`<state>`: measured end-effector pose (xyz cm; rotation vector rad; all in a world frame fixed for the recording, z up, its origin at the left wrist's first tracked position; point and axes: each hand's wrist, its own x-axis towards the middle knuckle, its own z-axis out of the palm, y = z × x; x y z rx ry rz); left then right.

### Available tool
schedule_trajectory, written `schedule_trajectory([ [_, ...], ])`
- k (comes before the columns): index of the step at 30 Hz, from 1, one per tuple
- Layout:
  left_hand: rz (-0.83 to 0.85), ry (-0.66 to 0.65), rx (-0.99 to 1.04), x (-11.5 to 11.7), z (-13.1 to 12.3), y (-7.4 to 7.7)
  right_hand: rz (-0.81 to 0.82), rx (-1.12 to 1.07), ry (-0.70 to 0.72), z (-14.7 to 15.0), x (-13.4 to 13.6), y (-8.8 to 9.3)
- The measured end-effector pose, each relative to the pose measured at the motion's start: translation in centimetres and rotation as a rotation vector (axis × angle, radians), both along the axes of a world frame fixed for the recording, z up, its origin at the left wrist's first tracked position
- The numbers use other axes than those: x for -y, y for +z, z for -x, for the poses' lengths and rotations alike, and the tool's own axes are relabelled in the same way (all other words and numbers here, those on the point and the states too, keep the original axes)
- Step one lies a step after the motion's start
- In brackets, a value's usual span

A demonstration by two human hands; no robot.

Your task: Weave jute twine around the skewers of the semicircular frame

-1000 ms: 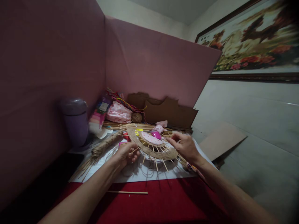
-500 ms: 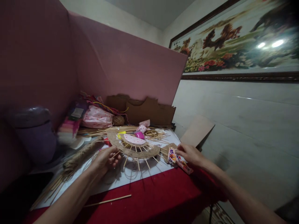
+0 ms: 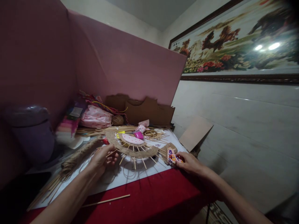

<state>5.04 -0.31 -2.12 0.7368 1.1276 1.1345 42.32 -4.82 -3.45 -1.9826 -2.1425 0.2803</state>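
Left hand [image 3: 102,158]: thumb and fingertips pinched a spoke at the left end of the twine-woven stick frame [image 3: 134,151], seemingly steadying it on the white sheet [image 3: 130,182] | Right hand [image 3: 189,162]: fingers closed on a flower-patterned piece [image 3: 172,156] just beside the frame's right end, at the sheet's edge.

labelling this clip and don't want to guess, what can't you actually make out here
Head view, right hand: its fingers cover one end of the floral piece, so grip or mere touch is unclear.
Head view, purple container: blurred and dim at the left.
Head view, left hand: pinches the woven fan, but which spoke is too small to tell.
Head view, painting: cut by the right edge, glare on part.
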Motion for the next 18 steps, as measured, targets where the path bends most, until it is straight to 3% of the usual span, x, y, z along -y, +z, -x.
schedule_trajectory([
  [6,-0.029,0.033,0.082,-0.3,0.1,-0.2,-0.116,-0.222,0.083,-0.4,0.1,0.0],
  [13,-0.037,0.032,0.139,-0.7,0.4,-0.6,0.025,-0.770,-0.101,-1.3,-0.2,-0.8],
  [18,-0.032,0.026,0.128,-0.4,0.3,-0.2,0.002,-1.057,-0.201,-1.2,0.4,0.9],
])
